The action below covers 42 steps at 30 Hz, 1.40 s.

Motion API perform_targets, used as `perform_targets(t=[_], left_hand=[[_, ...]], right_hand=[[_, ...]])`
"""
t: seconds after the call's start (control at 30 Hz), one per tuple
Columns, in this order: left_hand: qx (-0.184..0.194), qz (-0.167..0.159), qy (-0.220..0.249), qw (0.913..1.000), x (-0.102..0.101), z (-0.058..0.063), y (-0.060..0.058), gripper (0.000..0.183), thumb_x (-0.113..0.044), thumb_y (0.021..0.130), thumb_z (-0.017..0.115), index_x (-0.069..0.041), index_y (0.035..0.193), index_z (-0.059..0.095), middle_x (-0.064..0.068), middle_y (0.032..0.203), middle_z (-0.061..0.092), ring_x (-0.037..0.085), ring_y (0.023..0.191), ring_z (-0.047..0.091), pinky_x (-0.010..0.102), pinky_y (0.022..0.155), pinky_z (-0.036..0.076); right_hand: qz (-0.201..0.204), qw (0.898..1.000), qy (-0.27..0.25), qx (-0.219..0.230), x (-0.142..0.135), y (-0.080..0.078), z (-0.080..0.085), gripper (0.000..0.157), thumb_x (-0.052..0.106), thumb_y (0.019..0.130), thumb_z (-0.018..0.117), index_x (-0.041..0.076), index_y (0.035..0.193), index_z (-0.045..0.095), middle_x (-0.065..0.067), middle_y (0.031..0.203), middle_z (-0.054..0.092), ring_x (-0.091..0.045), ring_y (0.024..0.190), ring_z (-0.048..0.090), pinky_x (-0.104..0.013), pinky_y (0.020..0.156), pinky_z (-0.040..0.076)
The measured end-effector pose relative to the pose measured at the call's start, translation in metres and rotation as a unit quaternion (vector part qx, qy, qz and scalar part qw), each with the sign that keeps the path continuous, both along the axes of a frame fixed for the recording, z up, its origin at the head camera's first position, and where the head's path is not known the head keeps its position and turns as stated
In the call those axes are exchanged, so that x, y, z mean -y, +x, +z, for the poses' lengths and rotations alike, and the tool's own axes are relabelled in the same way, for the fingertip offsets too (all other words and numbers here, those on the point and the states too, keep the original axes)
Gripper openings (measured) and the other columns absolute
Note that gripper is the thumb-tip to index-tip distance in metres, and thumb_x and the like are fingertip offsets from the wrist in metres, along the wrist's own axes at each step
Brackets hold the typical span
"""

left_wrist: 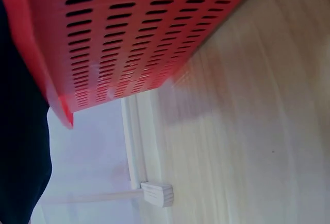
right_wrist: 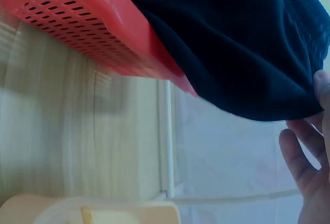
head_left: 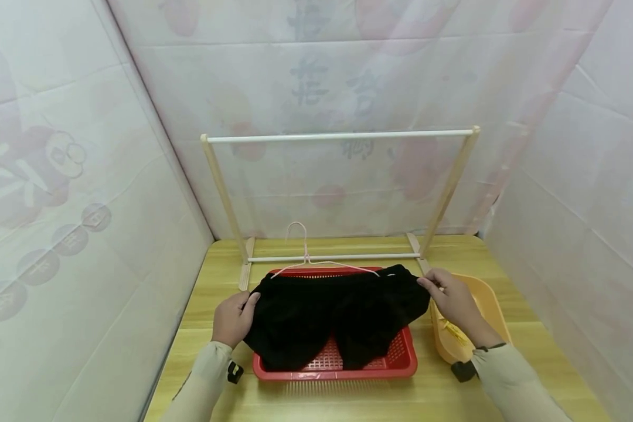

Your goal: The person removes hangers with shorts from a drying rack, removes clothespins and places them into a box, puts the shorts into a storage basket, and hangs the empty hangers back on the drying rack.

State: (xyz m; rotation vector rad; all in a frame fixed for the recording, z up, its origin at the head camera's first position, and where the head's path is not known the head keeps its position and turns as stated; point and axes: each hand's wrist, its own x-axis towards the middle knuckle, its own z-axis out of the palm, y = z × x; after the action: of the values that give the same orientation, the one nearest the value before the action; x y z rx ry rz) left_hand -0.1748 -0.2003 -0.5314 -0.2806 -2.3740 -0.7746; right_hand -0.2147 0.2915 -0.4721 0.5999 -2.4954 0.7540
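Note:
Black shorts with a gathered waistband are stretched out over a red plastic basket. In the head view my left hand pinches their left edge, thumb on top. The right edge is pinched by my right hand; in the right wrist view its thumb and a finger grip the cloth while other fingers stand apart. A pale pink wire hanger shows its hook and shoulders above the waistband; its lower part is hidden by the shorts. In the left wrist view the left hand is out of sight.
Behind the basket stands a rack with wooden posts and a white top rail. To the right, a yellow tray holds a small yellow item. Printed cloth walls enclose the wooden table.

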Motion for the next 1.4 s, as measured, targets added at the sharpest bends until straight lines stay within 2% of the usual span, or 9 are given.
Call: perform_targets(t=[0.1, 0.3, 0.5, 0.7, 0.9, 1.03, 1.13, 1.27, 1.4], left_hand=[[-0.008, 0.002, 0.008, 0.9999, 0.003, 0.001, 0.0, 0.046, -0.028, 0.094, 0.06, -0.019, 0.058, 0.032, -0.009, 0.055, 0.019, 0.005, 0.046, 0.02, 0.023, 0.047, 0.023], [-0.001, 0.022, 0.057, 0.9981, 0.008, -0.005, -0.001, 0.047, -0.025, 0.093, 0.062, -0.02, 0.057, 0.033, -0.009, 0.053, 0.021, 0.006, 0.045, 0.022, 0.024, 0.046, 0.025], [0.03, 0.011, 0.075, 0.9967, 0.004, -0.005, -0.003, 0.048, -0.033, 0.095, 0.058, -0.019, 0.056, 0.034, -0.008, 0.054, 0.021, 0.006, 0.044, 0.022, 0.024, 0.046, 0.025], [0.046, 0.027, 0.089, 0.9946, 0.006, -0.006, -0.002, 0.047, -0.037, 0.096, 0.055, -0.02, 0.056, 0.035, -0.007, 0.052, 0.021, 0.008, 0.043, 0.024, 0.024, 0.046, 0.025], [0.062, 0.033, 0.111, 0.9914, 0.006, -0.009, -0.001, 0.048, -0.038, 0.096, 0.054, -0.019, 0.056, 0.035, -0.007, 0.051, 0.023, 0.009, 0.043, 0.025, 0.026, 0.045, 0.026], [0.08, 0.034, 0.129, 0.9878, 0.002, -0.01, 0.0, 0.047, -0.04, 0.097, 0.052, -0.019, 0.057, 0.037, -0.007, 0.052, 0.026, 0.01, 0.044, 0.028, 0.027, 0.047, 0.028], [0.088, 0.028, 0.137, 0.9862, -0.002, -0.009, 0.002, 0.047, -0.041, 0.097, 0.051, -0.019, 0.057, 0.038, -0.006, 0.051, 0.027, 0.011, 0.044, 0.029, 0.027, 0.047, 0.028], [0.095, 0.019, 0.121, 0.9879, -0.007, -0.008, 0.002, 0.047, -0.041, 0.097, 0.051, -0.02, 0.057, 0.038, -0.006, 0.051, 0.026, 0.01, 0.044, 0.03, 0.026, 0.047, 0.029], [0.105, 0.012, 0.104, 0.989, -0.012, -0.007, 0.003, 0.047, -0.043, 0.097, 0.051, -0.021, 0.058, 0.037, -0.008, 0.052, 0.024, 0.009, 0.045, 0.029, 0.025, 0.047, 0.029]], right_hand=[[0.006, 1.0, -0.014, 0.016, -0.009, 0.0, -0.007, 0.01, 0.017, 0.09, 0.066, 0.022, 0.082, 0.062, 0.012, 0.077, 0.06, -0.003, 0.065, 0.051, -0.025, 0.06, 0.042], [0.051, 0.997, -0.022, 0.047, -0.012, 0.005, -0.016, 0.012, 0.016, 0.09, 0.065, 0.022, 0.081, 0.06, 0.013, 0.076, 0.059, -0.004, 0.061, 0.045, -0.023, 0.059, 0.039], [0.029, 0.997, -0.033, 0.07, 0.001, 0.014, -0.02, 0.012, 0.023, 0.092, 0.063, 0.016, 0.082, 0.063, 0.013, 0.067, 0.05, -0.004, 0.055, 0.041, -0.023, 0.052, 0.035], [0.016, 0.992, -0.054, 0.113, 0.031, 0.022, -0.028, 0.011, 0.029, 0.095, 0.058, 0.023, 0.086, 0.061, 0.011, 0.066, 0.051, -0.006, 0.055, 0.044, -0.024, 0.051, 0.039], [0.022, 0.983, -0.096, 0.153, 0.055, 0.028, -0.042, 0.011, 0.031, 0.097, 0.053, 0.024, 0.09, 0.058, 0.008, 0.077, 0.056, -0.008, 0.066, 0.05, -0.025, 0.06, 0.044], [0.053, 0.983, -0.111, 0.138, 0.069, 0.032, -0.053, 0.008, 0.022, 0.097, 0.054, 0.018, 0.091, 0.059, 0.006, 0.082, 0.053, -0.009, 0.071, 0.05, -0.026, 0.063, 0.044], [0.077, 0.983, -0.106, 0.132, 0.079, 0.035, -0.06, 0.008, 0.018, 0.097, 0.054, 0.018, 0.09, 0.057, 0.005, 0.094, 0.056, -0.011, 0.083, 0.054, -0.028, 0.069, 0.045], [0.102, 0.975, -0.095, 0.17, 0.089, 0.042, -0.063, 0.013, 0.02, 0.098, 0.053, 0.022, 0.086, 0.053, 0.002, 0.117, 0.057, -0.017, 0.105, 0.056, -0.031, 0.078, 0.046], [0.139, 0.963, -0.074, 0.217, 0.095, 0.048, -0.06, 0.014, 0.023, 0.098, 0.054, 0.024, 0.084, 0.053, 0.004, 0.122, 0.057, -0.021, 0.111, 0.057, -0.031, 0.076, 0.047]])
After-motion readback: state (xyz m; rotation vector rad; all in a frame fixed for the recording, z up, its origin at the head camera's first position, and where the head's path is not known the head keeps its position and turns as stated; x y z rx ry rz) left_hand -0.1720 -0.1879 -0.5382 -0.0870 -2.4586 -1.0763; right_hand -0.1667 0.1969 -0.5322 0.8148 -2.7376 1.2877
